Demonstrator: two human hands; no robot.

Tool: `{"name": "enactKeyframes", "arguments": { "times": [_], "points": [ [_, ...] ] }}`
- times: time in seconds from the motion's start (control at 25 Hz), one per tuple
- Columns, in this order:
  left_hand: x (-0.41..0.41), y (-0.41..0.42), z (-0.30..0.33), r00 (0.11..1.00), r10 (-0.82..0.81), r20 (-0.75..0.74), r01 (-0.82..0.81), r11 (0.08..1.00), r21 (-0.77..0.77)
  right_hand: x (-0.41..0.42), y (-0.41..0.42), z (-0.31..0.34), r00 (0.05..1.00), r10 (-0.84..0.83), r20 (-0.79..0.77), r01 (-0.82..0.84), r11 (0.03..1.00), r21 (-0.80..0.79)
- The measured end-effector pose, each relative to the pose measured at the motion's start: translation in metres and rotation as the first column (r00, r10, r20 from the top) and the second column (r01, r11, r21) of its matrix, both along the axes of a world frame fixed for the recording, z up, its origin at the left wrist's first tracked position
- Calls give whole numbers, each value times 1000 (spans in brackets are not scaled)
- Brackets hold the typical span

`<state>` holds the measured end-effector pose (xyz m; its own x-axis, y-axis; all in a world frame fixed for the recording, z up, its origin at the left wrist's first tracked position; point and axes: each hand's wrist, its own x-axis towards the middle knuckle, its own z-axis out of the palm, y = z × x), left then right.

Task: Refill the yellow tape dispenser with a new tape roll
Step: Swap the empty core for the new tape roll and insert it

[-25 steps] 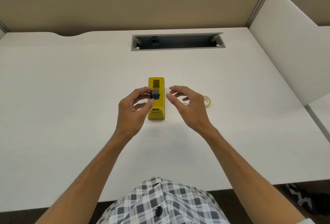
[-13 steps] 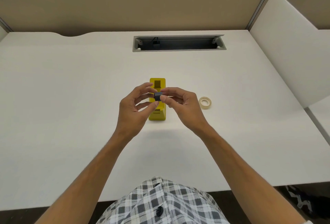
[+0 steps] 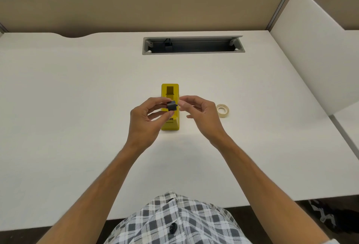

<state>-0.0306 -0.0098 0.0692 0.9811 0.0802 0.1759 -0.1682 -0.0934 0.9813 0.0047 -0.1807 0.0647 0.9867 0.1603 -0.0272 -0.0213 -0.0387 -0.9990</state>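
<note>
The yellow tape dispenser (image 3: 170, 92) stands on the white desk (image 3: 77, 98), its roll slot open and with no roll in it. Just above it, my left hand (image 3: 144, 121) pinches a small dark grey spool (image 3: 171, 105) between thumb and fingers. My right hand (image 3: 202, 113) has its thumb and forefinger closed on the spool's right end stub, the other fingers loosely spread. A new roll of clear tape (image 3: 222, 110) lies flat on the desk to the right of my right hand, touched by nothing.
A grey cable tray opening (image 3: 192, 50) is cut into the desk behind the dispenser. A white divider panel (image 3: 318, 53) rises along the right side. The desk's front edge runs just above my checked shirt (image 3: 174, 222).
My right hand moved in from open beside the dispenser and closed its fingertips on the spool held by my left hand. The tape roll, earlier partly hidden behind it, is in full view.
</note>
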Motion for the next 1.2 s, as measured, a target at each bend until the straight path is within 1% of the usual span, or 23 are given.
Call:
{"name": "enactKeyframes", "arguments": {
  "times": [0.04,0.08,0.12,0.16,0.2,0.24,0.28,0.32,0.36,0.6,0.64,0.72,0.8,0.84,0.88,0.92,0.96,1.0,1.04,1.12,1.2],
  "points": [
    [0,0,-1,1000,3,-16,-3,1000,-6,3,-4,-5,999,-52,-11,51,998,-40],
    [0,0,-1,999,6,-35,-7,1000,-12,6,-9,-11,993,-115,0,114,987,-114],
    [0,0,-1,999,10,-53,-11,1000,-19,10,-16,-18,984,-175,43,180,957,-227],
    [-1,0,-1,998,16,-66,-18,999,-28,14,-24,-25,972,-209,110,235,899,-370],
    [-2,0,-1,997,24,-72,-27,999,-39,18,-34,-32,962,-205,179,270,807,-526],
    [-2,0,0,997,31,-71,-34,998,-48,21,-44,-39,961,-169,220,274,693,-667],
    [-2,0,0,997,34,-64,-37,998,-47,25,-55,-45,967,-123,223,252,587,-770],
    [-2,1,1,998,37,-54,-40,999,-38,29,-65,-50,976,-86,202,217,511,-832],
    [-2,1,2,998,42,-46,-43,999,-27,33,-74,-54,983,-64,174,184,464,-867],
    [1,0,5,997,74,-28,-73,997,16,45,-101,-63,999,-24,23,29,285,-958],
    [1,0,5,997,76,-30,-75,997,25,46,-103,-63,1000,-16,11,16,284,-959],
    [2,0,4,996,76,-39,-75,997,36,47,-105,-62,1000,-18,1,6,323,-946],
    [2,-1,4,996,73,-48,-71,997,38,47,-104,-60,999,-26,24,32,354,-935],
    [1,-1,4,996,71,-52,-69,997,39,46,-103,-60,997,-42,58,70,385,-920],
    [1,-1,4,996,69,-55,-67,997,37,44,-101,-58,992,-75,97,121,447,-886],
    [0,-1,5,996,69,-58,-67,997,33,42,-98,-56,985,-126,121,170,543,-822],
    [0,-1,5,996,70,-63,-69,997,25,40,-95,-53,977,-185,109,206,658,-725],
    [-1,-1,5,995,72,-71,-71,997,15,38,-92,-48,970,-232,66,224,764,-605],
    [-1,-1,6,994,75,-79,-75,997,6,36,-88,-43,968,-250,15,226,845,-485],
    [-1,-1,7,993,75,-91,-75,997,2,34,-81,-35,971,-231,-53,207,935,-289],
    [0,-3,9,993,73,-89,-72,997,17,30,-74,-26,976,-198,-90,186,974,-131]
  ]
}}
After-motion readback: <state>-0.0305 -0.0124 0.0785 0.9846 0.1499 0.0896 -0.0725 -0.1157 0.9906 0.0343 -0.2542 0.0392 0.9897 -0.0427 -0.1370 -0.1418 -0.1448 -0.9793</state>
